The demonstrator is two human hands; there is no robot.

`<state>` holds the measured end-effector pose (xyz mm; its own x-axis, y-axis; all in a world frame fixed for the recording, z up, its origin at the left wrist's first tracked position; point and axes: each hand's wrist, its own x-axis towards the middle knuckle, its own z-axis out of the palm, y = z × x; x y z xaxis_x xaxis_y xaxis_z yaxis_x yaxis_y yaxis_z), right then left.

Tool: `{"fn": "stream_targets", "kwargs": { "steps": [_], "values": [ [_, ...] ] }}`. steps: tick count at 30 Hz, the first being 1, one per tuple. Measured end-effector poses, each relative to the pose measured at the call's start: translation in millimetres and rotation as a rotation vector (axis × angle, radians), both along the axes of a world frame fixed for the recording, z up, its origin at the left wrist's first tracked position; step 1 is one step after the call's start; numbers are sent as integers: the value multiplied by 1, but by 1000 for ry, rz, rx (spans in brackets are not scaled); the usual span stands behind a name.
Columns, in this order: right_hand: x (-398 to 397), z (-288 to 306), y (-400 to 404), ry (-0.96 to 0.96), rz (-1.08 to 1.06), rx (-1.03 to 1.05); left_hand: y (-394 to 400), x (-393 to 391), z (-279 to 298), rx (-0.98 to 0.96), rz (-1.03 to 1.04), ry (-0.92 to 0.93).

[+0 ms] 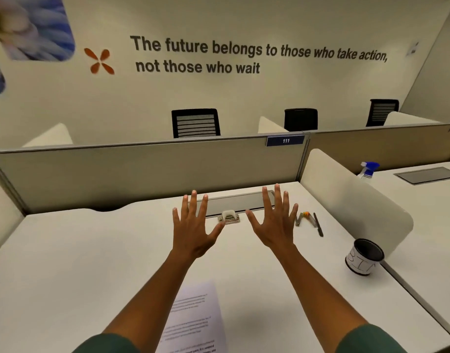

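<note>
My left hand [193,225] and my right hand [275,220] are stretched out side by side above the white desk [78,250], fingers spread and straight, holding nothing. Between them, farther back, a small metal hole punch [229,217] sits in front of a grey cable flap [234,203]. A printed sheet of paper [196,319] lies on the desk near me, between my forearms. To the right of my right hand lie a metal staple remover with an orange part [303,217] and a dark pen [318,225].
A black cup with a white label [364,257] stands at the desk's right edge beside a rounded white divider [351,202]. A beige partition [142,174] closes the back. On the neighbouring desk stands a spray bottle with a blue head [368,169]. Black chairs stand beyond the partition.
</note>
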<state>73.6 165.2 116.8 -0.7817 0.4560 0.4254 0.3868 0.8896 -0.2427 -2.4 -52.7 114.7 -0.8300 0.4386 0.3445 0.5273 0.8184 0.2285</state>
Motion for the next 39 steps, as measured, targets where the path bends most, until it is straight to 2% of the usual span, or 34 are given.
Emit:
{"fn": "stream_targets", "kwargs": {
  "steps": [13,29,35,39],
  "values": [
    [26,-27,-123,-65,114,-37,-132,36,-34,-2,103,-88],
    [55,-91,-164,-222,175,-72,-164,86,-95,-58,166,-261],
    [64,-103,-164,-246,199,-93,-160,95,-103,-39,163,-297],
    [77,-118,-165,-294,214,-134,-157,104,-110,31,173,-404]
  ]
}}
